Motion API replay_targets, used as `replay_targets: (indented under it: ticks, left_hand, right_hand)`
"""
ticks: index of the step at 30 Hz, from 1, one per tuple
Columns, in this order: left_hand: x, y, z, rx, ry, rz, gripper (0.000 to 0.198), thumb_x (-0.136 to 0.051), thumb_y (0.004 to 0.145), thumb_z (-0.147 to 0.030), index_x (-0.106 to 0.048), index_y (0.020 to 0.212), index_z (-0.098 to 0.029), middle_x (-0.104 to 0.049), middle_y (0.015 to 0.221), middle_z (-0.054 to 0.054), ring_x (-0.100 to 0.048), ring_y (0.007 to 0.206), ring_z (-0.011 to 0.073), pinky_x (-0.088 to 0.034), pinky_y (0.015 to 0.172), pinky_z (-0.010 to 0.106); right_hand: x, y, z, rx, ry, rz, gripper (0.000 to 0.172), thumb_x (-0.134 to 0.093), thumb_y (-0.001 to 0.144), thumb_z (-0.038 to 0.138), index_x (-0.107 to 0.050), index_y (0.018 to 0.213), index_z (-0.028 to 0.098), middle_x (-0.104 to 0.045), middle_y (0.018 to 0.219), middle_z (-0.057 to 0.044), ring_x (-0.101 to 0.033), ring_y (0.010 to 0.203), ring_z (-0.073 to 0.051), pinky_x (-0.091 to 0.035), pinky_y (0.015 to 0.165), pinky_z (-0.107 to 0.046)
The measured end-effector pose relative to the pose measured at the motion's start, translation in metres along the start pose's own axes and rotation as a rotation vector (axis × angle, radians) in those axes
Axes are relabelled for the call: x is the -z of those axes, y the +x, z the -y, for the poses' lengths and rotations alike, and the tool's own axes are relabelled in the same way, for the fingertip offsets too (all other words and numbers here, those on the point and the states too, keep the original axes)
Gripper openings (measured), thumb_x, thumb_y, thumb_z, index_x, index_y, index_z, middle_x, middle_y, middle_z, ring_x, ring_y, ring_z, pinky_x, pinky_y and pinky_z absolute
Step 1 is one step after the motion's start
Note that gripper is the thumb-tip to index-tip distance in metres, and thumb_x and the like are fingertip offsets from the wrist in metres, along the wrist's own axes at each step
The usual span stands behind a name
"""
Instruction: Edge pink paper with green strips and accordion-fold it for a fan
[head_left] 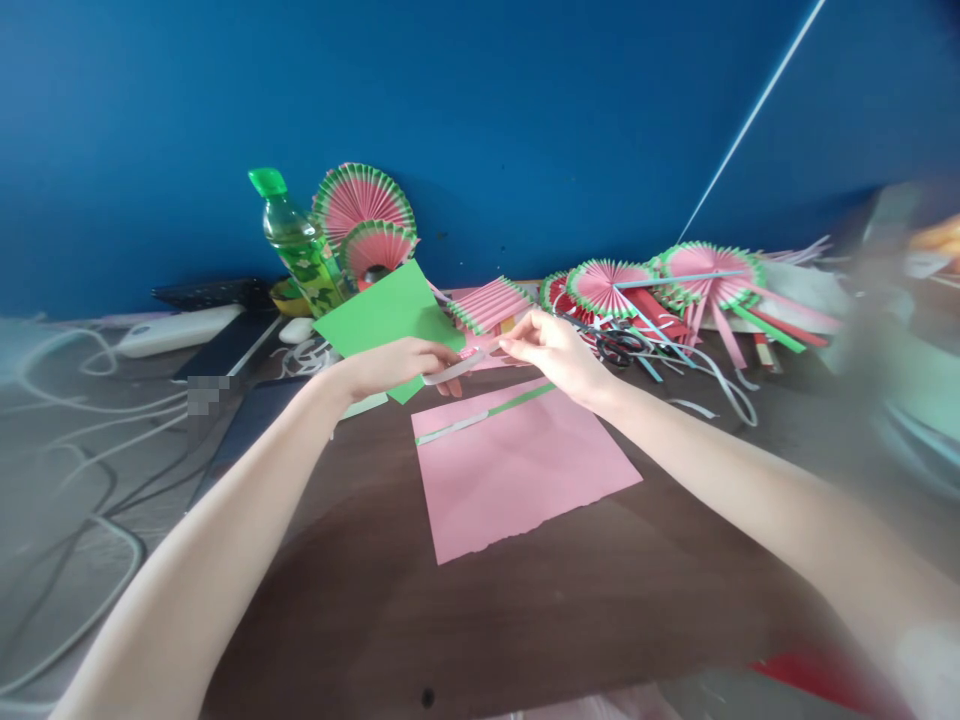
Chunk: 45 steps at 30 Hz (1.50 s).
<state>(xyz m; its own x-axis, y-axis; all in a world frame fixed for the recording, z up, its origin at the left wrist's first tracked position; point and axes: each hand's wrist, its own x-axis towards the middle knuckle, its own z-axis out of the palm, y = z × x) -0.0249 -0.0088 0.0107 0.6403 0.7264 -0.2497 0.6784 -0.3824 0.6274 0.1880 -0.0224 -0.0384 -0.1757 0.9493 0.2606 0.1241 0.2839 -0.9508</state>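
A pink sheet of paper (pixel 517 470) lies on the dark table, its lower edge ragged. Along its upper edge runs a green paper strip (pixel 517 402), with whitish tape (pixel 454 428) covering its left part. My left hand (pixel 405 365) is above the sheet's upper left corner, fingers closed on a curved length of white tape (pixel 456 370). Thumb and forefinger of my right hand (pixel 559 355) pinch the tape's other end, just right of the left fingers. Whether a roll is hidden in the left fingers I cannot tell. A green sheet (pixel 390 315) lies behind my left hand.
Pleated pink-and-green paper fans (pixel 364 210) lean at the back beside a green bottle (pixel 296 235). More fans (pixel 709 275), paper strips and black-handled scissors (pixel 621 347) lie at the right. White cables (pixel 97 350) and a white power bank-like block (pixel 180 330) are at the left.
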Motion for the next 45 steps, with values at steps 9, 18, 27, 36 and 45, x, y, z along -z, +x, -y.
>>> replay_targets:
  ticks: [9,18,27,36,45]
  left_hand:
    - [-0.001,0.001,0.01,-0.077,-0.164,-0.086,0.028,-0.047,0.078,-0.027,-0.065,0.098,-0.021,-0.069,0.096,0.001,-0.061,0.092,0.0185,-0.041,0.085,0.029]
    - [-0.002,0.003,0.011,-0.145,-0.241,-0.154,0.026,-0.048,0.081,-0.032,-0.066,0.095,-0.02,-0.068,0.093,0.003,-0.056,0.077,0.0127,-0.041,0.077,0.028]
    - [-0.003,0.001,0.005,-0.137,-0.257,-0.205,0.023,-0.048,0.077,-0.025,-0.069,0.085,-0.021,-0.066,0.086,0.001,-0.055,0.076,0.0133,-0.04,0.077,0.029]
    - [-0.011,0.006,-0.002,-0.118,-0.247,-0.398,0.028,-0.047,0.076,-0.021,-0.069,0.093,-0.018,-0.063,0.074,0.002,-0.052,0.069,0.0125,-0.041,0.069,0.026]
    - [-0.016,0.006,-0.01,-0.144,-0.384,-0.461,0.024,-0.046,0.074,-0.018,-0.068,0.082,-0.014,-0.062,0.072,0.004,-0.051,0.07,0.014,-0.04,0.069,0.029]
  right_hand:
    - [-0.002,-0.009,0.019,0.066,0.081,0.002,0.025,-0.064,0.075,0.037,-0.046,0.072,0.02,-0.065,0.08,-0.003,-0.067,0.081,-0.019,-0.054,0.077,-0.041]
    - [-0.004,-0.015,0.025,0.257,0.059,0.012,0.023,-0.062,0.077,0.039,-0.049,0.076,0.02,-0.068,0.083,-0.003,-0.065,0.09,-0.019,-0.052,0.082,-0.038]
    - [-0.01,-0.023,0.036,0.222,0.031,0.06,0.025,-0.063,0.076,0.04,-0.046,0.072,0.022,-0.068,0.08,-0.002,-0.065,0.09,-0.019,-0.053,0.08,-0.036]
    - [-0.016,-0.036,0.039,0.347,-0.121,0.086,0.013,-0.056,0.083,0.028,-0.049,0.074,0.022,-0.067,0.085,-0.002,-0.066,0.09,-0.018,-0.054,0.076,-0.034]
    - [-0.018,-0.041,0.039,0.454,-0.181,0.076,0.009,-0.052,0.085,0.022,-0.049,0.077,0.023,-0.068,0.085,-0.002,-0.065,0.093,-0.017,-0.055,0.076,-0.032]
